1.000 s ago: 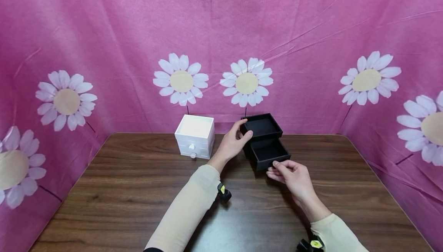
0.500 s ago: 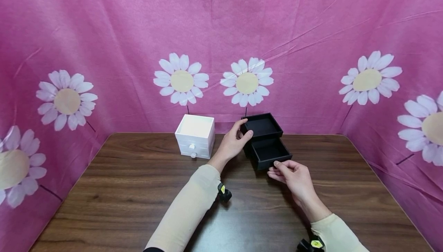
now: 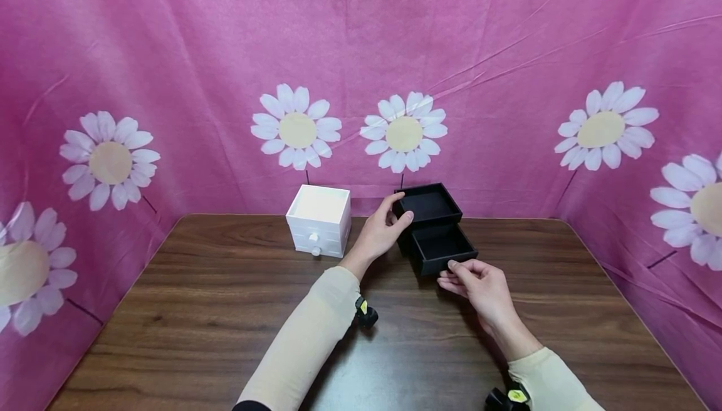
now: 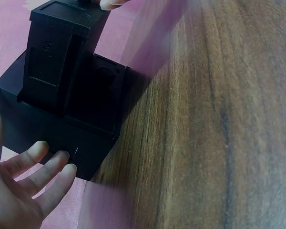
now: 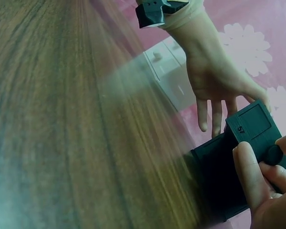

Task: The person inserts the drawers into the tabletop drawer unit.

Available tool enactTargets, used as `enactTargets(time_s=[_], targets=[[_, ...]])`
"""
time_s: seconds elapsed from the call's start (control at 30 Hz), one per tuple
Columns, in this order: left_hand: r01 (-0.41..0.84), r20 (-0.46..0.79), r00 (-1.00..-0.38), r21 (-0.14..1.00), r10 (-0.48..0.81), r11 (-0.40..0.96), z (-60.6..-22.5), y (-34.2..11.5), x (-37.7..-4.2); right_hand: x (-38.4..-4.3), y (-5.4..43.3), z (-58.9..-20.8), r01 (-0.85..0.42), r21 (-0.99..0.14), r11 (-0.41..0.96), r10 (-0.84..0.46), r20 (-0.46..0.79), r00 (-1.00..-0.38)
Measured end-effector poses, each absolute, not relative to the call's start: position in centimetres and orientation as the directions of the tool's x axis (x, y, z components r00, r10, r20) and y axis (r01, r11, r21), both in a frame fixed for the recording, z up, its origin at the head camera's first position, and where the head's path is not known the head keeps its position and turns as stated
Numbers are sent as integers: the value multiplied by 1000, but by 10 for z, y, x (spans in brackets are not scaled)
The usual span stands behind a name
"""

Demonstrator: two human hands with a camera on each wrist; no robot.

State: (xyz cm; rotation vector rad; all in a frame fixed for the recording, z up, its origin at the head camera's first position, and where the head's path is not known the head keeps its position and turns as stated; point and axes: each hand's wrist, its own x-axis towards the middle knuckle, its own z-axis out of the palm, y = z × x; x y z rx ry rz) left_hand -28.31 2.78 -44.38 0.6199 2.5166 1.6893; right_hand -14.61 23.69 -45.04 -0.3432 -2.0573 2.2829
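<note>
A small black drawer box [image 3: 430,205] stands toward the back of the table, its recessed top holding nothing. Its drawer [image 3: 434,266] is pulled well out and bare inside. My left hand [image 3: 376,234] grips the box at its left side, thumb at the front corner and index finger on the top rim; the left wrist view has several fingertips against the side wall [image 4: 47,129]. At the drawer's front, my right hand [image 3: 482,289] pinches the round black knob [image 5: 273,154] between thumb and fingers. In the head view, the fingers hide that knob.
A white drawer box [image 3: 321,207] with two knobs on its front stands left of the black one, just beyond the left wrist. Behind both, a pink cloth [image 3: 350,35] with daisies hangs at the edge of the wooden table [image 3: 197,298].
The drawer and my right hand have come out very slightly toward the front right. My left hand keeps its place on the box.
</note>
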Motion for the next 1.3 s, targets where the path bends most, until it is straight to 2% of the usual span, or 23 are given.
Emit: enactTargets(time_s=[0.8,1.3], targets=[[298,182,-921,900,345,319,-444,27,-281,-153,234,-446,129,-983,-130,187,-152,-971],[302,192,-921,902,340,310,-445,29,-282,-169,232,-449,130,-988,-88,161,-143,-977]])
